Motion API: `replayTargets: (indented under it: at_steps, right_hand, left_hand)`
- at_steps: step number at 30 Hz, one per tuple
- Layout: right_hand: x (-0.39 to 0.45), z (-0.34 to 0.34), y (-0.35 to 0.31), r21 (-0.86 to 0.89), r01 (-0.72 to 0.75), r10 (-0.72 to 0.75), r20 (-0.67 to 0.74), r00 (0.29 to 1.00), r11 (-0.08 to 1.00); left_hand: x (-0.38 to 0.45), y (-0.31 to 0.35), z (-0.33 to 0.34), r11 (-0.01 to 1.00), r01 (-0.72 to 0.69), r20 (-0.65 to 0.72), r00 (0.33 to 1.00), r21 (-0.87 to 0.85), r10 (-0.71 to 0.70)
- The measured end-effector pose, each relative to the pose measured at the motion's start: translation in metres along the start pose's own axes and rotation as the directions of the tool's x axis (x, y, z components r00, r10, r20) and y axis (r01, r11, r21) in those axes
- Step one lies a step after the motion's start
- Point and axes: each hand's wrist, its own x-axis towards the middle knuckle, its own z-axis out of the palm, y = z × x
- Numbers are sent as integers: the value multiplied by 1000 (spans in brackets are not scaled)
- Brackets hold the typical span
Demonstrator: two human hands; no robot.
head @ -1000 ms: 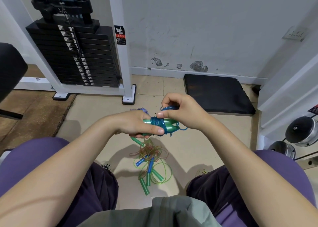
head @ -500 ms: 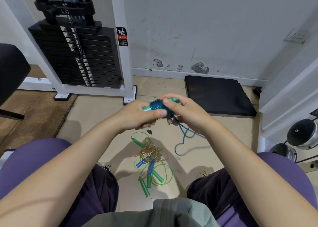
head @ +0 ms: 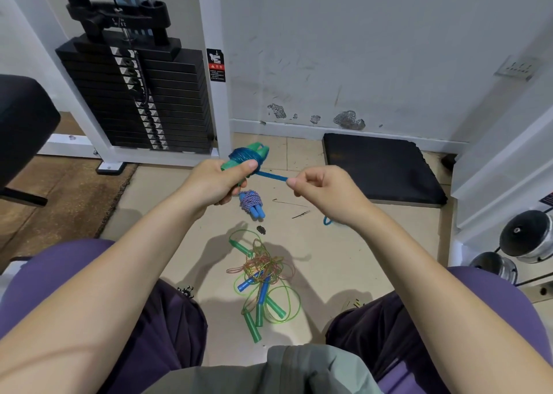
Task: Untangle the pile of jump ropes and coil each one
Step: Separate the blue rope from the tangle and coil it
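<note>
Cord (head: 270, 176) ran taut between the two hands, where half a second earlier it had hung in a slack loop below them. The left hand (head: 215, 181) was curled round the pair of green handles (head: 254, 154) with the blue rope wound about them, thumb pressed on the wraps (head: 244, 156). The right hand (head: 321, 188) had drawn away to its own side and pinched the free blue end between thumb and forefinger, the other fingers curled — a pull, by the look of it, to tighten the last turn. That bundle seemed nearly finished; only the tail wanted tucking.

On the floor beyond the hands lay a blue-handled rope (head: 251, 203) already wrapped in striped cord. Nearer the knees the tangled pile (head: 263, 280) remained — thin green and orange cords knotted over green and blue handles — so most of the untangling was still to do.
</note>
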Motion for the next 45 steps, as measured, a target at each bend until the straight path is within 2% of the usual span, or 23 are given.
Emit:
replayTargets:
  at_steps: [2,6,9,11,16,19,25,30,31,35,41,45]
  right_hand:
    - [0,-4,-2,-37,51,-52,-31,998,998]
    - [-1,-3,-4,-81,140,-140,4,990,987]
    - [0,-4,-2,-47,164,-164,9,986,985]
    - [0,-4,1,-21,173,-173,19,985,985]
    - [1,6,7,38,126,-130,141,981,991]
    - [0,10,10,53,110,-117,163,980,993]
    - [3,8,1,167,146,-154,38,987,975]
    - [5,7,-6,223,196,-191,-43,981,955]
    - [5,6,-6,212,204,-197,-52,979,956]
    - [2,6,-1,78,215,-211,-64,975,973]
    - [-3,17,-2,40,195,-196,27,980,980]
    - [-1,9,-1,123,103,-117,112,987,987]
  left_hand:
    - [2,-2,0,992,10,14,1000,128,-12]
    - [-3,-6,8,939,-8,195,979,345,-64]
    - [-13,-3,15,936,-60,464,879,346,-115]
    - [-18,0,19,933,-107,541,834,344,-104]
    - [-22,8,19,902,-206,574,817,378,-54]
    - [-23,7,19,899,-241,577,817,366,-16]
    - [-27,11,18,980,-146,628,778,139,27]
    - [-27,13,13,998,-70,724,688,1,48]
    - [-27,13,13,997,-72,720,692,8,44]
    - [-25,11,16,996,-76,625,780,35,37]
    - [-28,7,22,969,-99,664,743,226,-79]
    - [-26,6,26,944,-143,599,798,299,-69]
